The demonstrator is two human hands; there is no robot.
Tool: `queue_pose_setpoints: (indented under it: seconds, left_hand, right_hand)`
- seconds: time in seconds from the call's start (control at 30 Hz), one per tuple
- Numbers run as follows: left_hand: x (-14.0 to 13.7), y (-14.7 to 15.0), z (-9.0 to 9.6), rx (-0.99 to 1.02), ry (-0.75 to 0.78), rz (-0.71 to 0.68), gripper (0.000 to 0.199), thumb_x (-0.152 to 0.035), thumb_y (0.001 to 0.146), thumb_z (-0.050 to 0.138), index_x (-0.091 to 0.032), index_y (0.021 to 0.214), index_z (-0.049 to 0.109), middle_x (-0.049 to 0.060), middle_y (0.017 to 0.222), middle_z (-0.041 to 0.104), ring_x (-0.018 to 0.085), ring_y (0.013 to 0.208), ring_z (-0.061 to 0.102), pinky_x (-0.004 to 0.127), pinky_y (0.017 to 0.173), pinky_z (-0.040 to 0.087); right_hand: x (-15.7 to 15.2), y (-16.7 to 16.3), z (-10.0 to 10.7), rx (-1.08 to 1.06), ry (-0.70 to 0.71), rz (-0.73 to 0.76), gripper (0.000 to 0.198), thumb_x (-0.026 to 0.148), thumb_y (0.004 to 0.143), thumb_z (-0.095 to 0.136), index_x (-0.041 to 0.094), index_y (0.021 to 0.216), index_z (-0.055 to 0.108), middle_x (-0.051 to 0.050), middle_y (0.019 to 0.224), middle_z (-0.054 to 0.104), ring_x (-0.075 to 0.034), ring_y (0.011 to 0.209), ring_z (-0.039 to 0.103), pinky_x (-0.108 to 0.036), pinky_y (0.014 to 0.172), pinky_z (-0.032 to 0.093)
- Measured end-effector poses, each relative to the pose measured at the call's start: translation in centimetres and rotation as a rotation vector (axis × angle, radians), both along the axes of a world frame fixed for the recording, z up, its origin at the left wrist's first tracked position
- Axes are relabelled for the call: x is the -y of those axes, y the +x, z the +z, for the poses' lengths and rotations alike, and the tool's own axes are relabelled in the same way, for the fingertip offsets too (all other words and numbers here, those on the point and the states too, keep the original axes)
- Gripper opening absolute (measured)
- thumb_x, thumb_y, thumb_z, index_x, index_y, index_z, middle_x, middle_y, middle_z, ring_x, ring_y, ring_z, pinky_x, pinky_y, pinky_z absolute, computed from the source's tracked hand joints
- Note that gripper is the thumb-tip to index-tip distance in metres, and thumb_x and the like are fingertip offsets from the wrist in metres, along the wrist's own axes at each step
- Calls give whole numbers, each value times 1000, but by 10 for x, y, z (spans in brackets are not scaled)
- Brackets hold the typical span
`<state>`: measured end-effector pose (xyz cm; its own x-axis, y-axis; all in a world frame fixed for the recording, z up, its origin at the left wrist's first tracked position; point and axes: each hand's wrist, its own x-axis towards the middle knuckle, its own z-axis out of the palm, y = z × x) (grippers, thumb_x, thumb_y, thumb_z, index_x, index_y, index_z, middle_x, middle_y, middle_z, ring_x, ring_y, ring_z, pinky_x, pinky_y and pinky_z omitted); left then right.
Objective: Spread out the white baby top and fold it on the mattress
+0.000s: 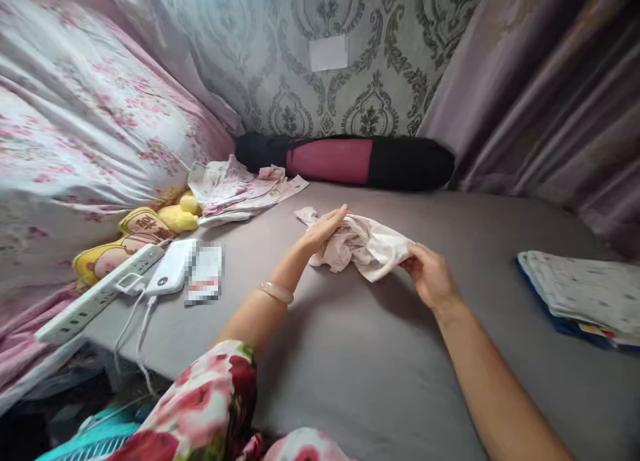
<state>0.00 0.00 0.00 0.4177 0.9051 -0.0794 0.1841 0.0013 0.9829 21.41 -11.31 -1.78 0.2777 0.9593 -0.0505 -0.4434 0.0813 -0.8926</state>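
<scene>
A small, crumpled pale-pink garment (357,247) lies in loose folds on the grey bed surface (350,354); its exact shape cannot be made out. My left hand (325,231) rests against its left part, fingers stretched out and lying flat along the cloth. With thumb and fingers closed, my right hand (427,271) pinches the garment's right edge and holds that side slightly raised. The fingertips of the right hand are partly hidden behind the cloth.
Several pale printed clothes (245,191) lie at the back left, beside a yellow plush toy (177,214). Left are a power strip (100,294), a white power bank (173,267) with cables and a blurred packet (205,274). Folded cloths (590,287) lie right; a black-and-pink bag (330,161) lies behind.
</scene>
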Motion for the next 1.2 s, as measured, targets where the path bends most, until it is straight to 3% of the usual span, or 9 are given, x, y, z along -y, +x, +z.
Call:
queue_pose_setpoints:
  seconds: [0.13, 0.23, 0.37, 0.53, 0.67, 0.77, 0.9, 1.07, 1.2]
  left_hand:
    - [6, -7, 0, -66, 142, -139, 58, -62, 94, 40, -20, 127, 63, 8, 126, 63, 24, 117, 55, 37, 101, 42]
    - [9, -11, 1, -91, 150, -250, 55, -53, 87, 57, -23, 133, 58, 4, 99, 65, 21, 96, 59, 32, 86, 46]
    - [10, -12, 0, 86, 24, -376, 56, -24, 73, 67, -20, 128, 59, 2, 91, 64, 18, 89, 58, 27, 78, 46]
    - [13, -10, -3, 68, -8, -383, 52, -11, 65, 51, -18, 115, 65, 4, 97, 67, 18, 88, 59, 27, 73, 47]
    - [13, -7, -3, -70, 57, -318, 50, -10, 65, 49, -19, 110, 67, 2, 90, 67, 17, 82, 59, 26, 68, 45]
    - [11, -3, -9, -139, 76, -268, 45, -11, 68, 52, -19, 110, 67, 2, 90, 67, 17, 82, 59, 26, 70, 46]
    - [5, 2, -21, -95, 112, -195, 30, -23, 79, 59, -15, 107, 67, 4, 96, 68, 17, 87, 61, 27, 76, 47]
    - [4, 8, -27, -4, 172, -206, 36, -46, 78, 68, -14, 94, 68, 2, 82, 64, 13, 74, 55, 23, 65, 43]
    - [9, 16, -22, 45, 131, -189, 45, -57, 74, 70, -13, 83, 65, 0, 73, 59, 11, 66, 51, 22, 58, 37]
  right_hand:
    - [0, 28, 16, -64, -154, 129, 18, 31, 76, 71, 19, 72, 59, -1, 62, 59, -14, 47, 52, -21, 39, 43]
    - [4, 50, 25, -272, -238, 230, 21, 18, 80, 65, 20, 65, 51, 6, 47, 45, -8, 32, 33, -17, 31, 30]
    - [11, 72, 26, -630, -116, 26, 27, 5, 84, 49, 20, 63, 44, 8, 46, 43, -3, 30, 32, -10, 34, 33]
    - [8, 95, 24, -715, -187, -34, 20, 21, 95, 42, 18, 80, 55, -1, 72, 60, -3, 34, 42, -12, 35, 43]
    - [1, 108, 26, -657, -288, -218, 28, 18, 100, 28, 17, 95, 56, -6, 82, 63, -8, 46, 56, -13, 36, 47]
    - [1, 109, 25, -595, -303, -362, 34, 14, 98, 22, 15, 108, 54, -13, 95, 64, -16, 74, 68, -18, 43, 56]
    - [2, 102, 20, -479, -283, -399, 30, 22, 96, 25, 15, 110, 51, -19, 108, 62, -23, 98, 68, -27, 57, 63]
    - [-10, 86, 0, -162, -236, -420, 15, 17, 89, 42, 21, 103, 48, -10, 98, 64, -17, 83, 69, -21, 58, 60]
    - [-17, 64, -17, 260, -40, -460, 42, 28, 78, 68, 25, 114, 45, -4, 94, 65, -18, 77, 68, -25, 60, 59]
